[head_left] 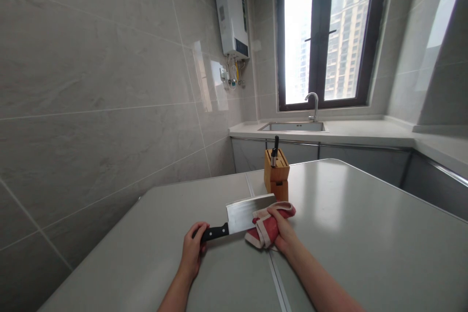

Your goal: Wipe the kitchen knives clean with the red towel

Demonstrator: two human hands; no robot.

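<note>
My left hand [193,248] is closed round the end of the black riveted handle of a cleaver [239,215]. The broad steel blade points right, held above the table. A red and white cloth [266,228] is bunched in my right hand [283,231] and lies against the right part of the blade, covering its lower end. Just behind the blade stands a wooden knife block [277,171], with black handles sticking up from its top. My right fingers are partly hidden by the cloth.
The light grey table [351,234] has a seam down its middle. Behind it runs a white counter [358,127] with a sink [292,126] and a faucet [313,105]. A water heater [231,14] hangs on the tiled wall at the left, near the window [321,39].
</note>
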